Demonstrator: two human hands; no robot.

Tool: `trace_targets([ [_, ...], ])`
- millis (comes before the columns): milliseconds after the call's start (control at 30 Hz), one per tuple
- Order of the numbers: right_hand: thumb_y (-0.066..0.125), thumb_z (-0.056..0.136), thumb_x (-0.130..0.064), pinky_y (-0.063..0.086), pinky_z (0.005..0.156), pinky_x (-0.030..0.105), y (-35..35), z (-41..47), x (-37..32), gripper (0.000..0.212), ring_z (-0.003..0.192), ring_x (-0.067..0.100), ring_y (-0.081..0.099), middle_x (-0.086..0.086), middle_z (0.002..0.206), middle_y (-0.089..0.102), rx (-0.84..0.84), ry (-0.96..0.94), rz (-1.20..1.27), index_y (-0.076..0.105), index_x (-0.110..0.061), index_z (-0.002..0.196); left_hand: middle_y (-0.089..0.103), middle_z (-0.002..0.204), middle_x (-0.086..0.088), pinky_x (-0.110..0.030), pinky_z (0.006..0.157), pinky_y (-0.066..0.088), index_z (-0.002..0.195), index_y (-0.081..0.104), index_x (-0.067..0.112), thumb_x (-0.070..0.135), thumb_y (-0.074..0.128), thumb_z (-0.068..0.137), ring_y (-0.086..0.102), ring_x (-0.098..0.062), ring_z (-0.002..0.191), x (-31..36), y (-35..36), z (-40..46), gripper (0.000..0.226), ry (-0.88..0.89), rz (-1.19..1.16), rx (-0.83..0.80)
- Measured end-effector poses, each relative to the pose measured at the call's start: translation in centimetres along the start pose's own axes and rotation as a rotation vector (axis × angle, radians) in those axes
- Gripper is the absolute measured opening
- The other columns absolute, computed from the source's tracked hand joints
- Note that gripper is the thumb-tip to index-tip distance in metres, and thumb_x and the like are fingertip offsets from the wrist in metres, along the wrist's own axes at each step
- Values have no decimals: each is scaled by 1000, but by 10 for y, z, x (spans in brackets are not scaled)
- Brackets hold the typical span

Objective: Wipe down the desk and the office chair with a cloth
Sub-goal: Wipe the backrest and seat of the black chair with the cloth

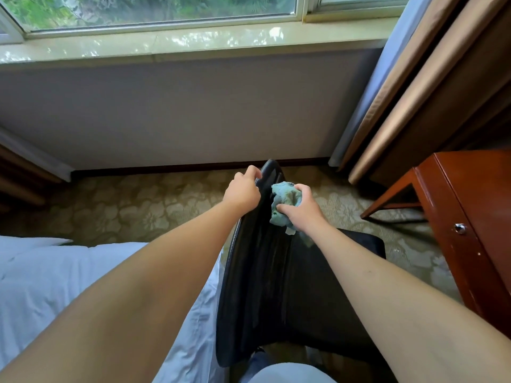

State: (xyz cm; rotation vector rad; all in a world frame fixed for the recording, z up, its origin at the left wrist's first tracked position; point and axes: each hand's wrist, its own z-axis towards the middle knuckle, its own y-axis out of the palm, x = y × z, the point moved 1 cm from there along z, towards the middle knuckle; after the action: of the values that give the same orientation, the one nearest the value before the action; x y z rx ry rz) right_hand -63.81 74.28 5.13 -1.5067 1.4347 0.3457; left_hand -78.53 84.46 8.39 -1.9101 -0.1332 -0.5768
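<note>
A black leather office chair [265, 272] stands in front of me, seen from above, its backrest running away from me. My left hand [244, 189] grips the far top edge of the backrest, fingers curled over it. My right hand [301, 207] holds a crumpled blue-green cloth [283, 205] and presses it against the chair's upper right side. The reddish wooden desk [475, 217] stands at the right, apart from both hands; a small metal knob [459, 228] shows on its drawer front.
A bed with white sheets [69, 272] lies at the lower left, touching the chair's left side. Patterned carpet [138, 211] covers the floor. A wall and window sill [166, 42] are ahead; brown curtains [414, 92] hang at the right behind the desk.
</note>
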Motion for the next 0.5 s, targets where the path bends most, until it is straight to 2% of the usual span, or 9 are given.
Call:
trace_targets([
  [67, 74, 87, -33, 53, 54, 23, 0, -7, 5, 69, 101, 18, 58, 1, 129, 49, 9, 5, 27, 32, -38, 141, 45, 118, -8, -30, 58, 43, 121, 44, 31, 13, 42, 99, 58, -25, 84, -2, -2, 0, 29, 13, -14, -25],
  [133, 74, 86, -33, 53, 56, 24, 3, -15, 11, 69, 104, 20, 58, 1, 130, 49, 41, 14, 51, 33, -39, 141, 44, 121, -8, -29, 59, 44, 119, 49, 32, 10, 44, 97, 58, -26, 88, -5, -5, 0, 31, 8, -39, -61],
  [267, 75, 82, -37, 57, 68, 33, 14, -41, 32, 70, 110, 23, 57, -1, 132, 51, 106, 41, 74, 35, -39, 139, 43, 126, -9, -38, 78, 55, 121, 54, 31, 9, 44, 95, 57, -28, 95, -13, -5, -12, 35, -27, -77, -107],
  [333, 75, 82, -36, 57, 69, 33, 17, -54, 41, 69, 110, 23, 58, -1, 131, 51, 123, 53, 90, 36, -40, 138, 43, 128, -11, -41, 82, 55, 124, 54, 29, 9, 42, 95, 56, -29, 95, -18, -5, -19, 37, -35, -83, -109],
  [433, 75, 81, -35, 57, 88, 43, 17, -74, 53, 70, 111, 24, 58, -1, 130, 53, 160, 69, 107, 36, -40, 139, 43, 130, -11, -39, 80, 56, 128, 53, 27, 10, 42, 94, 57, -28, 91, -25, -8, -33, 39, -34, -86, -117],
  [500, 75, 81, -36, 55, 94, 46, 16, -91, 63, 70, 112, 24, 58, -1, 130, 53, 196, 77, 104, 37, -39, 140, 43, 131, -12, -40, 83, 56, 127, 53, 26, 11, 43, 92, 57, -27, 91, -31, -8, -44, 40, -39, -106, -127],
])
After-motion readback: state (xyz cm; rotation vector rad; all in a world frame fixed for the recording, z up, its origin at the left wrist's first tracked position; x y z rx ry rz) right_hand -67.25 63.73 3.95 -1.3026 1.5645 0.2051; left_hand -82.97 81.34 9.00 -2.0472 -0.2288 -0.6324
